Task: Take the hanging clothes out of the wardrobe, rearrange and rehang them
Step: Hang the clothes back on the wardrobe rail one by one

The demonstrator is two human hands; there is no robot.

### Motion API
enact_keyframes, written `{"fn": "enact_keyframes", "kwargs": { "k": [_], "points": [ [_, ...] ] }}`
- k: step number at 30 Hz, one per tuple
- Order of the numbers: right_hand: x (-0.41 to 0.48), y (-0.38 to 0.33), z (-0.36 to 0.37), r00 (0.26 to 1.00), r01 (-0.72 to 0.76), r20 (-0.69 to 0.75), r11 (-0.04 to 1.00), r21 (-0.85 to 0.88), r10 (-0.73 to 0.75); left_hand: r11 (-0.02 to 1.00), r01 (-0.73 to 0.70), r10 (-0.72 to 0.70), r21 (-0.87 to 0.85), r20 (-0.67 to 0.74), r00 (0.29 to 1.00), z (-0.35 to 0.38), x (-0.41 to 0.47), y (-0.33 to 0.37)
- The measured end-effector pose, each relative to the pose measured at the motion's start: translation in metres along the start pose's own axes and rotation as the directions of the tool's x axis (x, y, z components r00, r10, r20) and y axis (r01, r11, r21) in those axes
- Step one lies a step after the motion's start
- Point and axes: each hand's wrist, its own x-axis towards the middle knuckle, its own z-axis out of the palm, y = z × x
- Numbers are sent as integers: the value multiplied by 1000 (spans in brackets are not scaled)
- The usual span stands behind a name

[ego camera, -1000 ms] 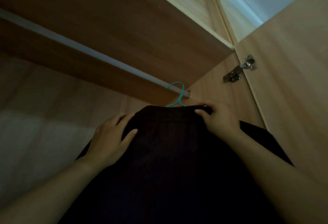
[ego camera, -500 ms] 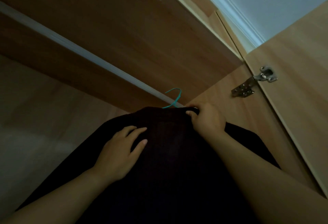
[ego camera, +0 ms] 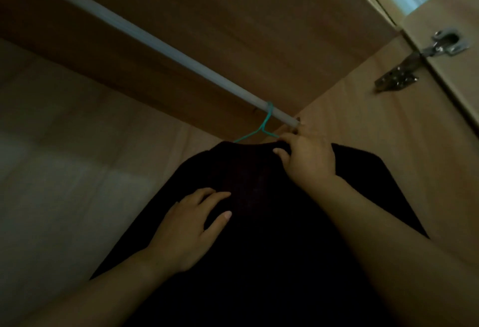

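You are looking up into the wardrobe (ego camera: pixel 233 28), its wooden top panel overhead and its side wall on your right. The dark garment (ego camera: pixel 259 249) fills the lower middle of the view; it hangs inside the wardrobe, at the right-hand end of the pale rail (ego camera: pixel 129 28), close against that side wall. The rail runs from the upper left down to the side wall, where it ends just above your right hand (ego camera: pixel 308 163). The open door (ego camera: pixel 461 72) stands at the far right. Your right-hand fingers (ego camera: pixel 281 153) are curled over the top edge of the garment and grip the cloth there, right beside the hanger's shoulder. Your left hand (ego camera: pixel 186 233) lies lower down on the front of the garment, fingers straight and spread, flat on the fabric and gripping nothing. A metal hinge (ego camera: pixel 414 64) joins the door to the side wall. The thin teal hanger (ego camera: pixel 261 127) carries the garment, its hook over the rail
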Motion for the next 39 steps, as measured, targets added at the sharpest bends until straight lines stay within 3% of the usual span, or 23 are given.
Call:
{"fn": "enact_keyframes", "kwargs": {
  "k": [2,4,7,10,14,17,20,22,24,28,34,39],
  "points": [
    [-28,-6,-4,1000,6,-6,999,53,-5,1000,14,-14,-8,1,1000,4,-14,3],
    [-62,-14,-14,995,-49,91,998,43,45,999,24,-23,-24,13,1000,6,-31,10],
    [-127,-26,-27,965,-85,242,994,-70,100,998,39,-36,-48,60,998,7,-68,22],
    [-199,-38,-38,943,-4,326,980,-198,70,995,44,-33,-85,119,992,10,-115,29],
    [-292,-49,-67,885,8,454,973,-230,100,974,71,-16,-216,245,969,16,-186,40],
    [-367,-59,-98,793,26,598,973,-228,118,960,46,50,-276,329,943,24,-244,53],
    [-425,-74,-133,600,-8,775,970,-242,198,927,64,94,-370,396,914,31,-303,71],
    [-457,-81,-154,454,-54,866,977,-208,209,874,167,86,-456,483,871,36,-337,87],
    [-488,-84,-172,380,-85,897,975,-207,224,823,297,47,-485,578,815,42,-364,104],
    [-524,-95,-207,391,-100,873,956,-275,292,734,452,-5,-507,662,750,51,-402,130],
    [-560,-100,-262,507,-183,781,931,-317,365,495,585,-9,-642,669,743,62,-437,164],
    [-571,-93,-260,478,-153,802,933,-326,359,380,639,-62,-669,670,739,67,-451,198]
  ]
}}
